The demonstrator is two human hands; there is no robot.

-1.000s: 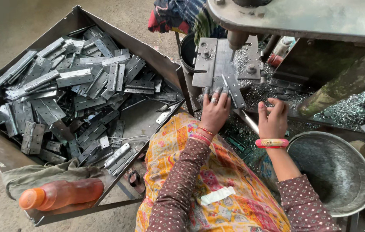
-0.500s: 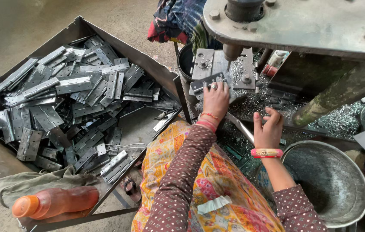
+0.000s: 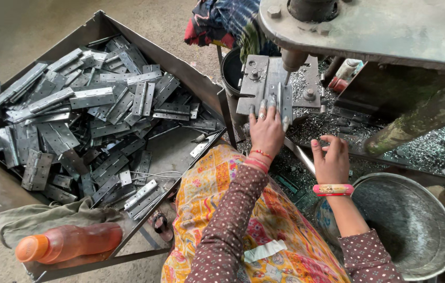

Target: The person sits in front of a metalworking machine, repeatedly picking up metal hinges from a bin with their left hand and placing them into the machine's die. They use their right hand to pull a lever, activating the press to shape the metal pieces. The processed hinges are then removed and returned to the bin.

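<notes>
Two bare hands work at a drilling machine, seen from above over a lap draped in bright yellow patterned cloth. The left hand (image 3: 266, 130) lies flat on a grey metal hinge (image 3: 277, 94) that sits on the machine's jig plate (image 3: 254, 84), its fingers (image 3: 261, 109) stretched forward and pressing the piece down from the near edge rather than curling round it; the hinge lies under and just ahead of the fingertips, directly below the drill spindle (image 3: 291, 58). The right hand (image 3: 331, 157) hovers lower and to the right, apart from the hinge, with its fingers loosely bent and spread over a bed of metal shavings (image 3: 317, 123); whether it touches a small part there I cannot tell, and it grips nothing that shows. A pink bangle (image 3: 332, 189) rings that wrist. Just beside it at lower right stands a round metal basin (image 3: 416, 225). Well to the left, a large sheet-metal tray (image 3: 191, 65) carries a heap of grey hinges (image 3: 86, 115), with an orange bottle (image 3: 67, 243) lying on a folded cloth (image 3: 44, 215) at its near corner
</notes>
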